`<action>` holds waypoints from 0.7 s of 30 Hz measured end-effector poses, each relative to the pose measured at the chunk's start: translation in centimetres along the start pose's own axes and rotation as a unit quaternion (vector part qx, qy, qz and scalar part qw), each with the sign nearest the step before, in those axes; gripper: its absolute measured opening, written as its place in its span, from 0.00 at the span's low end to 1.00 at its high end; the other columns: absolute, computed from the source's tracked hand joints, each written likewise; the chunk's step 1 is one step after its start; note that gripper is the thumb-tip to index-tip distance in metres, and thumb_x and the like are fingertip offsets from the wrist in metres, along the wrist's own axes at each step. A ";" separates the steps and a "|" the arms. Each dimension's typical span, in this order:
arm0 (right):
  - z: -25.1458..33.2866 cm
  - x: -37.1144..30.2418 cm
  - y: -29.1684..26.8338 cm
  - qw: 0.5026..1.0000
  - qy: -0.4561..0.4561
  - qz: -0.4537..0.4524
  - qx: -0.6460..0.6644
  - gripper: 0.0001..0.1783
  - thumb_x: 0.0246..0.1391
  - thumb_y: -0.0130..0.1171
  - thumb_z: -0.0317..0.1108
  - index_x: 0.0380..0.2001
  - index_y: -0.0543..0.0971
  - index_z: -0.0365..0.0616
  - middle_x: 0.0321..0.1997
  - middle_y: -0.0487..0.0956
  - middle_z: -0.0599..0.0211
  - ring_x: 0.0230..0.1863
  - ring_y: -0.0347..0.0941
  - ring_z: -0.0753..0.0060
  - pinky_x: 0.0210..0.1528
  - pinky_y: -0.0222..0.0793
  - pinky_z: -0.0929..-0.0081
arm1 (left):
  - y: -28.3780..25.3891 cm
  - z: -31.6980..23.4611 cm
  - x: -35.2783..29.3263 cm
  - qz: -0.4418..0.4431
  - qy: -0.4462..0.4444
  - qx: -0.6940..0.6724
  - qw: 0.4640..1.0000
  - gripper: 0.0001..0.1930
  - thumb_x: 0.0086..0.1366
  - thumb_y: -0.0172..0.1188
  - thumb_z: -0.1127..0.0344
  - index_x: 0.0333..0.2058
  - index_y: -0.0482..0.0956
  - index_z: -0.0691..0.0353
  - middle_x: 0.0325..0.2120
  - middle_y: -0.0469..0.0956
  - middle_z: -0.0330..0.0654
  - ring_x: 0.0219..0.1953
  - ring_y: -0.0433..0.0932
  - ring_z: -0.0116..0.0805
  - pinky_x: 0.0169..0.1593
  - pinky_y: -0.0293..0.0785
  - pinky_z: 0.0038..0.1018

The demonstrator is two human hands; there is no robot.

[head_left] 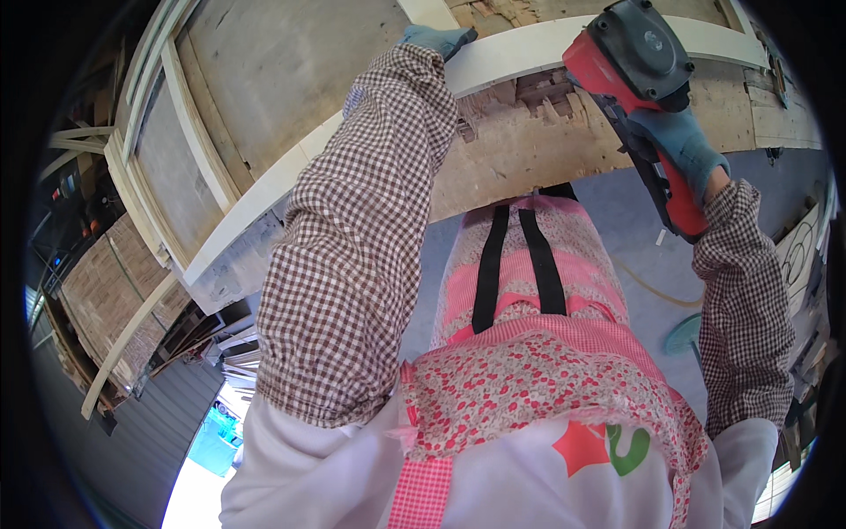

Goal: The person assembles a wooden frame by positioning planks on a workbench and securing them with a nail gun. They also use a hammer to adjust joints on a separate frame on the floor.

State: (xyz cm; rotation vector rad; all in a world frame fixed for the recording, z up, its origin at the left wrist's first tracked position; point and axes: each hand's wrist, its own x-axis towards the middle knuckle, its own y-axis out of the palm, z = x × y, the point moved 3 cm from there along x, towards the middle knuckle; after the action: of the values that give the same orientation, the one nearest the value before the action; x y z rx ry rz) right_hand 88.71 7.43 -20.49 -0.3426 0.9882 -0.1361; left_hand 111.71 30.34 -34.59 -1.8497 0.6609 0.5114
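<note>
My right hand (677, 145), in a blue-grey glove, is wrapped round the handle of a red and black nail gun (627, 66). The nail gun's head lies over a long pale curved wooden strip (529, 51) near the far edge of the workbench. Farther left, my left hand (438, 40), also gloved, grips that strip where a pale crosspiece (429, 12) meets it. The checked sleeve hides part of this hand, and its fingers show only partly.
Under the strip is a worn wooden workbench (529, 167) with splintered patches. More pale strips (196, 132) form a frame at the left. A stack of wooden boards (119, 295) stands beyond. On the floor, a hose (656, 286) runs near a green round object (683, 335).
</note>
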 end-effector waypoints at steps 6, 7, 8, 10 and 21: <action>-2.8 -0.1 1.5 0.995 -0.056 -0.065 0.047 0.11 0.47 0.55 0.37 0.32 0.73 0.44 0.18 0.72 0.71 0.15 0.65 0.81 0.16 0.60 0.81 | -1.4 -1.0 -1.3 -0.076 0.031 -0.074 0.994 0.22 0.49 0.59 0.45 0.24 0.81 0.63 0.22 0.78 0.49 0.28 0.79 0.41 0.36 0.73 0.34; -2.9 0.1 1.6 0.996 -0.059 -0.065 0.026 0.11 0.47 0.55 0.37 0.33 0.73 0.44 0.18 0.72 0.71 0.15 0.66 0.81 0.16 0.60 0.81 | -1.2 -0.9 -1.1 -0.068 0.043 -0.082 0.993 0.23 0.49 0.59 0.45 0.24 0.81 0.63 0.22 0.78 0.49 0.28 0.79 0.41 0.35 0.73 0.33; -3.1 0.3 1.7 0.996 -0.062 -0.064 0.003 0.11 0.47 0.55 0.37 0.33 0.73 0.43 0.18 0.73 0.71 0.15 0.66 0.81 0.16 0.60 0.81 | -0.9 -0.6 -0.6 -0.060 0.053 -0.092 0.993 0.23 0.49 0.59 0.45 0.24 0.81 0.63 0.22 0.78 0.49 0.28 0.79 0.40 0.35 0.73 0.33; -3.1 0.0 2.0 0.997 -0.049 -0.061 -0.014 0.11 0.48 0.55 0.37 0.34 0.73 0.43 0.19 0.73 0.71 0.16 0.66 0.81 0.16 0.60 0.81 | -0.1 0.0 0.3 -0.079 0.059 -0.090 0.991 0.24 0.49 0.58 0.44 0.24 0.81 0.64 0.23 0.79 0.50 0.29 0.79 0.41 0.35 0.73 0.33; -3.2 0.6 2.3 0.995 -0.061 -0.076 0.020 0.14 0.45 0.57 0.43 0.27 0.76 0.42 0.20 0.76 0.68 0.20 0.73 0.76 0.22 0.68 0.79 | 0.2 0.3 1.0 -0.114 0.053 -0.019 0.992 0.31 0.49 0.58 0.43 0.36 0.77 0.70 0.35 0.76 0.59 0.41 0.76 0.49 0.44 0.72 0.34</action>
State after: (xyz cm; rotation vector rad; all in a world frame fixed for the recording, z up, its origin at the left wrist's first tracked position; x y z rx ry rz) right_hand 86.30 8.69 -23.35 -0.3840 0.8373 -0.2692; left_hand 112.29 30.32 -35.49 -1.9681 0.5042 0.2795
